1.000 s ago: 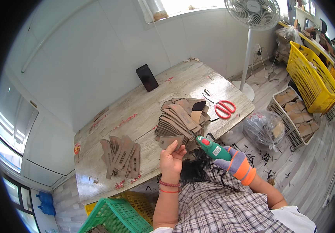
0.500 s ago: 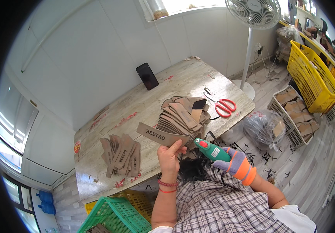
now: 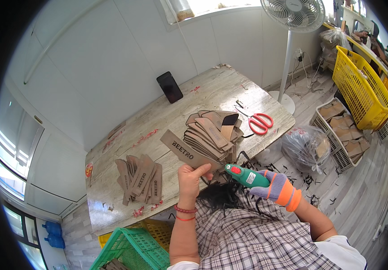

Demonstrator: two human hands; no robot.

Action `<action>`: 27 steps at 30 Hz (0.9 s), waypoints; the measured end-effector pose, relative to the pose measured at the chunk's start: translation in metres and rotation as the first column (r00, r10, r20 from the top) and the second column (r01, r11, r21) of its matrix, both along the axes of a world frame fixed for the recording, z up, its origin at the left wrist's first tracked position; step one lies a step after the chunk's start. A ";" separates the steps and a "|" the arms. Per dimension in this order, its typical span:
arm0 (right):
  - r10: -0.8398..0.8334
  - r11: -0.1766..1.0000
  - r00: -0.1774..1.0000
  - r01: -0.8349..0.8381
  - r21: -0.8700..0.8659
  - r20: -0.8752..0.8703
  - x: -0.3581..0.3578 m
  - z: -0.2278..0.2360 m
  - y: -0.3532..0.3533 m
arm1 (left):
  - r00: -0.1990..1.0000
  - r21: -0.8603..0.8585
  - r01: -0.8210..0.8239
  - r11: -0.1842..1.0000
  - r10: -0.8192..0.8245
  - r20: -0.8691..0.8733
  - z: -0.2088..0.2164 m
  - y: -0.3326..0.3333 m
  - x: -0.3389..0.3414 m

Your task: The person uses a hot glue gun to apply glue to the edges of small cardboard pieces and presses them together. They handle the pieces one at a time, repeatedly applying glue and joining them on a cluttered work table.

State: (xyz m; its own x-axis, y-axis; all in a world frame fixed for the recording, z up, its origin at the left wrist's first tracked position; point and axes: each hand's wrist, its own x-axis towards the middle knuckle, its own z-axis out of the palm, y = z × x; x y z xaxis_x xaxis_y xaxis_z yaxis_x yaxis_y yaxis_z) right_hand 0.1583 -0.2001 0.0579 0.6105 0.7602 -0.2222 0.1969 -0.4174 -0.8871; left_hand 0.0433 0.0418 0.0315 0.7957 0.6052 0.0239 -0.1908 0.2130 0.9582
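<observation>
- Left hand (image 3: pixel 193 176) now pinching a brown strip (image 3: pixel 186 150), lifted off the stack (image 3: pixel 212 134) since a second ago.
- Gloved right hand (image 3: pixel 272 188) gripping green tool (image 3: pixel 246 176) — tip nearing strip.

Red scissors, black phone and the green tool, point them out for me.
red scissors (image 3: pixel 260 122), head view, on the handle loops.
black phone (image 3: pixel 169 87), head view, middle of its dark face.
green tool (image 3: pixel 247 176), head view, on its body ahead of the gloved right hand (image 3: pixel 276 188).

One head-worn fisheye view looks steeply down, close over the hands, onto the worktable (image 3: pixel 126 135)
</observation>
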 end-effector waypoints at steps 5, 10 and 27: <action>0.011 1.000 0.998 -0.010 0.011 -0.062 0.001 0.007 0.000 | 0.999 0.039 0.032 0.999 -0.031 -0.034 -0.001 0.000 -0.001; 0.017 0.999 0.995 -0.012 0.053 -0.096 0.000 -0.010 0.007 | 0.997 0.027 0.059 0.998 -0.057 -0.060 -0.005 -0.006 -0.003; -0.126 0.984 0.977 0.145 0.100 -0.174 0.002 -0.017 0.000 | 0.581 0.889 -0.376 0.260 0.814 0.008 -0.049 0.080 0.048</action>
